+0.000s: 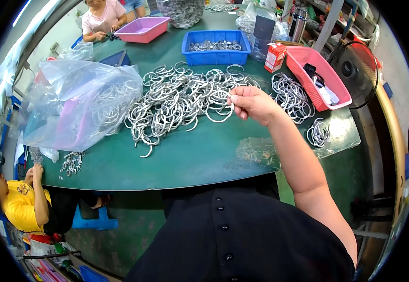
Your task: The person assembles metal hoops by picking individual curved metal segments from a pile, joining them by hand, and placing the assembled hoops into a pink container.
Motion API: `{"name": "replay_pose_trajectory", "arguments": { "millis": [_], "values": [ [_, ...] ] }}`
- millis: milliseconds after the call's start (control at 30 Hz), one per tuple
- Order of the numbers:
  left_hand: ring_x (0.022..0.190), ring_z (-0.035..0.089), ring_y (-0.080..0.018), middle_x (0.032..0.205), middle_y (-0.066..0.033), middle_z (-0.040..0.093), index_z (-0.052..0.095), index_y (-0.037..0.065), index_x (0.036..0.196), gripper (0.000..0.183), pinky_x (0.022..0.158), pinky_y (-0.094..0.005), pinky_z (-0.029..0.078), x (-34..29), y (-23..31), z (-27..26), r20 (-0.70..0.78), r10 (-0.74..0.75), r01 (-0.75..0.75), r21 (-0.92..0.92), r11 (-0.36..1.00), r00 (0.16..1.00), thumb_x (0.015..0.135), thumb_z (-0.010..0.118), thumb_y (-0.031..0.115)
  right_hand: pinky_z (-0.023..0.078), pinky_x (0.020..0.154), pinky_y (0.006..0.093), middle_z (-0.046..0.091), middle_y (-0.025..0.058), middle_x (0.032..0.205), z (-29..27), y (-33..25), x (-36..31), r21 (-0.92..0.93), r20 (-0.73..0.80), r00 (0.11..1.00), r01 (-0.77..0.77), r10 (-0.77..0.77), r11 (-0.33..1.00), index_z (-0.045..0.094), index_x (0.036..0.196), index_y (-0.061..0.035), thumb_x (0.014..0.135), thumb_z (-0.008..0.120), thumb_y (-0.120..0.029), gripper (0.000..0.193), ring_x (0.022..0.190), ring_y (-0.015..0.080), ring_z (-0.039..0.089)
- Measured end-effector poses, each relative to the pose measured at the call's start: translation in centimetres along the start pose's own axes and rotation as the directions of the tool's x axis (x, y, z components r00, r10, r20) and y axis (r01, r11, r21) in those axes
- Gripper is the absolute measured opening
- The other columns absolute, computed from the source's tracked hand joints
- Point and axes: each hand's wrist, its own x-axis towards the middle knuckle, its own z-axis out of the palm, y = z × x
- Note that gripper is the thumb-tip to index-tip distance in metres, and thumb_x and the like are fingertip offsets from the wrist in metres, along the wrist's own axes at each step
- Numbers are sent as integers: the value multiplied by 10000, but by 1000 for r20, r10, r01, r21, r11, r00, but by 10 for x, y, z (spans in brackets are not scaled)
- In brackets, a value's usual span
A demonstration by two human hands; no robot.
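Note:
My right hand point(251, 104) reaches over the near right edge of a large pile of silvery curved metal pieces point(174, 101). Its thumb and fingers are pinched on one C-shaped metal ring point(220, 120), which hangs down beside the fingertips. Part of that ring overlaps the pile in the picture, so I cannot tell whether it touches other pieces. To the right of my hand lies a second heap of similar rings point(293, 97), with a small bunch point(318, 133) nearer the table's corner. My left hand is not in view.
On the green table point(190, 160) stand a blue bin point(216, 58) of small metal parts, a pink basket point(324, 87), a red carton point(275, 57) and a clear plastic bag point(80, 101). A fan point(352, 70) is at the right. Co-workers sit at the left point(23, 202) and far side point(102, 21).

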Motion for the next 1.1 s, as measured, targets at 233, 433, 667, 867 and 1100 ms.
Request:
{"name": "replay_pose_trajectory", "arguments": {
  "millis": [233, 433, 667, 867, 1100],
  "values": [
    [742, 594, -338, 841, -165, 619, 627, 60, 858, 237, 656, -427, 475, -4, 37, -36, -185, 383, -334, 247, 910, 905, 769, 506, 244, 359, 441, 183, 512, -8, 595, 40, 18, -20, 324, -24, 998, 64, -60, 944, 544, 802, -56, 872, 490, -144, 124, 471, 67, 455],
    [661, 539, -96, 858, -63, 591, 539, 1, 1057, 235, 626, -236, 454, -126, 199, -196, -495, 638, -787, -528, 319, 590, 855, 493, 112, 392, 487, 194, 520, 3, 645, 66, 33, -38, 414, -10, 988, 143, -153, 899, 547, 842, -60, 877, 498, -175, 130, 535, 77, 474],
    [689, 562, -115, 862, -64, 605, 544, 1, 1069, 239, 627, -227, 442, -117, 269, -216, -645, 532, -679, -715, -168, 549, 886, 461, 130, 415, 507, 197, 541, 16, 681, 87, 36, -53, 495, 29, 988, 118, -152, 861, 541, 869, -40, 883, 490, -176, 146, 567, 88, 504],
    [656, 562, -114, 808, -55, 609, 571, 5, 1017, 212, 603, -232, 444, -118, 272, -217, -620, 527, -626, -755, -197, 582, 882, 470, 134, 438, 533, 211, 564, 28, 713, 89, 38, -56, 512, 37, 997, 45, -74, 858, 561, 903, -33, 886, 480, -162, 153, 597, 95, 528],
    [610, 538, -104, 745, -41, 583, 580, -5, 978, 200, 564, -217, 433, -115, 261, -225, -630, 477, -633, -753, -181, 613, 878, 467, 126, 439, 526, 211, 572, 30, 713, 94, 41, -51, 395, 60, 997, 17, -45, 918, 568, 912, -30, 891, 468, -160, 165, 574, 90, 533]
  ]
}}
